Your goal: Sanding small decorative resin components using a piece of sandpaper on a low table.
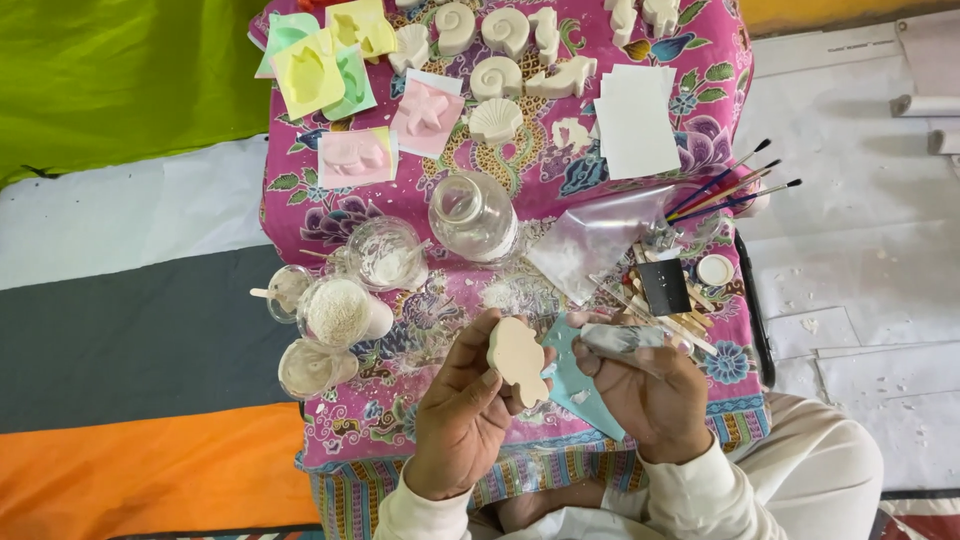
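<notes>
In front of your chest, your left hand (462,415) is clamped on a pale, flat plaster cast (518,360), fingers curled behind it and the thumb on its near edge, so it stands tilted up above the patterned cloth (700,60). Your right hand (650,395) is closed around a grey, paint-smeared tube-like thing (622,338), held just right of the cast, with a teal mould sheet (575,385) between the two hands. The cast looks brittle: squeeze too hard on one edge and it could chip, or slip and drop onto the cloth. Just beyond your left knuckles stand cups of white powder (338,312) and a glass jar (473,215); a careless reach forward could tip them. Beyond your right hand, brushes (735,188) overhang the edge.
</notes>
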